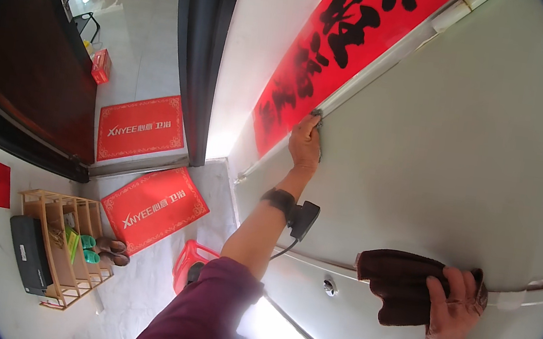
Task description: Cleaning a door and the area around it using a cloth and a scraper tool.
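My left hand (305,144) is stretched far out to the long edge of a large pale panel (433,143), beside a red paper banner (322,46) with black brush writing. Its fingers are closed around something grey-green, mostly hidden, whose kind I cannot make out. On the right, my right hand (456,307) grips a dark brown cloth (400,282) against the panel's lower edge. Part of the cloth hangs loose to the left of the fingers. A strapped dark device (304,220) with a cable sits on my left wrist.
A red plastic stool (183,264) stands below my left arm. Two red doormats, one outside (155,210) and one inside (142,128), lie at the open dark door (33,49). A wooden shoe rack (62,245) with shoes stands at left. A round metal fitting (329,287) shows below the panel edge.
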`<action>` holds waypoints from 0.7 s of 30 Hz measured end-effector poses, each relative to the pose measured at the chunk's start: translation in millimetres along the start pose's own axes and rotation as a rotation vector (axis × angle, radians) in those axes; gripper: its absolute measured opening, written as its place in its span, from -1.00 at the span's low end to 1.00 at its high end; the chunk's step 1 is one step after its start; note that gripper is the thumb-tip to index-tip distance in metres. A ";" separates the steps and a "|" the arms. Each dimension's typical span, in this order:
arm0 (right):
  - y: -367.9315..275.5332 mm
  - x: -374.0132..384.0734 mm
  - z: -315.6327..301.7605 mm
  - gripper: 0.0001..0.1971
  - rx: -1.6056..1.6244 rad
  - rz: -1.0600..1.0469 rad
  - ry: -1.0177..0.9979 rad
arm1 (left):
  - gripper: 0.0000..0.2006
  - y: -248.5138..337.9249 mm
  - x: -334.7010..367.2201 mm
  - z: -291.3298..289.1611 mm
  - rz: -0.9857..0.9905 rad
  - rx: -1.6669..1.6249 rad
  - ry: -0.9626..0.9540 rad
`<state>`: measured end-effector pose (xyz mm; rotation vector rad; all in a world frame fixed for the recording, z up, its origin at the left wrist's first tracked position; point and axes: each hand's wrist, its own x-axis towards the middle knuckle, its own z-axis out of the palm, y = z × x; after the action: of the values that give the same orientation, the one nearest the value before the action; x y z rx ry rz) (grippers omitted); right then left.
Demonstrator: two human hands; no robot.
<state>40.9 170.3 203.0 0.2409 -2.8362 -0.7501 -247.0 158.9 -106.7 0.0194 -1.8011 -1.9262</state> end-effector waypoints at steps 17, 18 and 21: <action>-2.0 -2.3 14.8 -0.80 0.053 -0.008 -0.025 | -0.72 -50.0 -18.5 -9.9 -0.288 0.171 -0.141; -2.9 -2.8 15.5 -0.79 0.046 -0.017 -0.029 | -0.72 -50.6 -18.2 -10.0 -0.236 0.135 -0.083; 2.1 -7.6 11.4 -0.75 0.025 -0.028 -0.059 | -0.73 21.8 -17.3 5.0 0.027 -0.092 0.032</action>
<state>45.3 179.1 193.3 0.2675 -2.9049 -0.7398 -226.0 169.8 -91.1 -0.0057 -1.6822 -1.9764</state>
